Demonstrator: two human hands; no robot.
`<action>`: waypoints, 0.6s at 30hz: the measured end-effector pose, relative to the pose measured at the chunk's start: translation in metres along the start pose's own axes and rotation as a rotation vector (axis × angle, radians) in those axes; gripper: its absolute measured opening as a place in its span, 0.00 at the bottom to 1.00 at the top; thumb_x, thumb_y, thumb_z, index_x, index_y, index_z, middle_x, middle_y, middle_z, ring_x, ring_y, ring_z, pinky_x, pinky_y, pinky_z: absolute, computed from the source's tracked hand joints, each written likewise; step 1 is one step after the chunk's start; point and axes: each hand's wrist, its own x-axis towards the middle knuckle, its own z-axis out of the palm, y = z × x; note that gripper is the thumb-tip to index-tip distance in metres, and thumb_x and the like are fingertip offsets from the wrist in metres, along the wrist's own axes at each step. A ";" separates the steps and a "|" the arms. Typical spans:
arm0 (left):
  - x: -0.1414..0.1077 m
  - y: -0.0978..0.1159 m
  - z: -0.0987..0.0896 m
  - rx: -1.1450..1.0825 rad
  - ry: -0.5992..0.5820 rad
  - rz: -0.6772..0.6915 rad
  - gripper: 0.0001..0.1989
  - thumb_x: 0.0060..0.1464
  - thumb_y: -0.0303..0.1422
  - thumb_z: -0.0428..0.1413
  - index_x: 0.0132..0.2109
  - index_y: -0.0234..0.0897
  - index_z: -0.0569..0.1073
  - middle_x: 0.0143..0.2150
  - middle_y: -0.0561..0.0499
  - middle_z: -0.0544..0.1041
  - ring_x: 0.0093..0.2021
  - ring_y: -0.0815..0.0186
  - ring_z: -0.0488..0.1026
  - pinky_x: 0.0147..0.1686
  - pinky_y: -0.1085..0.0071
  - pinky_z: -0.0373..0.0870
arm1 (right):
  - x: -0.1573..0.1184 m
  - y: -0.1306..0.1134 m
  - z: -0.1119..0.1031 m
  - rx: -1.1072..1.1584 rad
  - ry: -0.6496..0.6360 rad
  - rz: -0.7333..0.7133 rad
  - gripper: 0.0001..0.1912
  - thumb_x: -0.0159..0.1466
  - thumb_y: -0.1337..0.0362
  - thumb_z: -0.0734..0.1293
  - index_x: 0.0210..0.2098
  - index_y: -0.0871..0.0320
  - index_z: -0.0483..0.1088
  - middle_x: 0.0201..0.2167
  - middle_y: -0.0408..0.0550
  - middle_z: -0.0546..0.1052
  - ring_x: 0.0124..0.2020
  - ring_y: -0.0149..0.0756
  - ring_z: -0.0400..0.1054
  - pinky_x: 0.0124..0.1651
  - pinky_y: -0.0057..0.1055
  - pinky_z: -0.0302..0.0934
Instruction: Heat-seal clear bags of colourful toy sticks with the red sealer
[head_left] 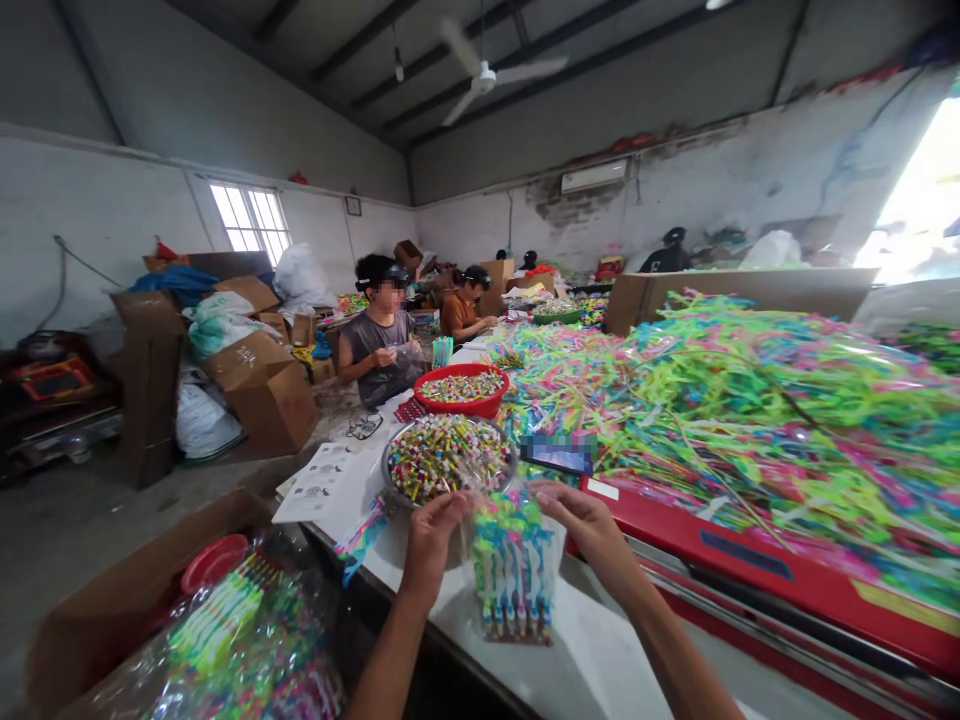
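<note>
The bag (514,572) is pinched at its top by left hand (433,535) and right hand (583,516), seemingly to hang straight; the bowl (388,478) is placed just beyond, within reach

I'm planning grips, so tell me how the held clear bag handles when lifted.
The clear bag is probably floppy near the top, where its thin film shows between the left hand and right hand. It is likely light, holding slim pieces. Those pieces, side by side, may stiffen its lower part.

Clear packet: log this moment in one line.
left hand: holding clear packet | right hand: holding same packet | red basin: beyond packet
</note>
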 end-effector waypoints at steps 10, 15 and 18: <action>0.001 0.012 0.024 0.084 -0.049 0.041 0.30 0.49 0.56 0.73 0.49 0.35 0.87 0.51 0.39 0.88 0.57 0.50 0.83 0.62 0.55 0.75 | -0.006 0.001 0.007 0.055 0.360 -0.094 0.27 0.64 0.35 0.74 0.41 0.53 0.83 0.43 0.52 0.85 0.47 0.51 0.77 0.50 0.43 0.70; 0.001 0.012 0.024 0.059 0.046 0.077 0.27 0.49 0.55 0.74 0.43 0.35 0.89 0.42 0.42 0.89 0.44 0.52 0.86 0.51 0.57 0.81 | -0.009 -0.005 0.000 -0.002 0.412 -0.134 0.22 0.65 0.40 0.75 0.39 0.53 0.84 0.43 0.49 0.84 0.48 0.50 0.76 0.54 0.42 0.69; -0.002 0.011 0.024 -0.018 0.053 0.093 0.27 0.50 0.55 0.73 0.43 0.35 0.89 0.40 0.42 0.89 0.41 0.54 0.86 0.49 0.59 0.82 | -0.017 -0.011 -0.004 0.033 0.415 -0.144 0.22 0.64 0.40 0.76 0.38 0.52 0.85 0.41 0.49 0.85 0.48 0.51 0.76 0.56 0.43 0.69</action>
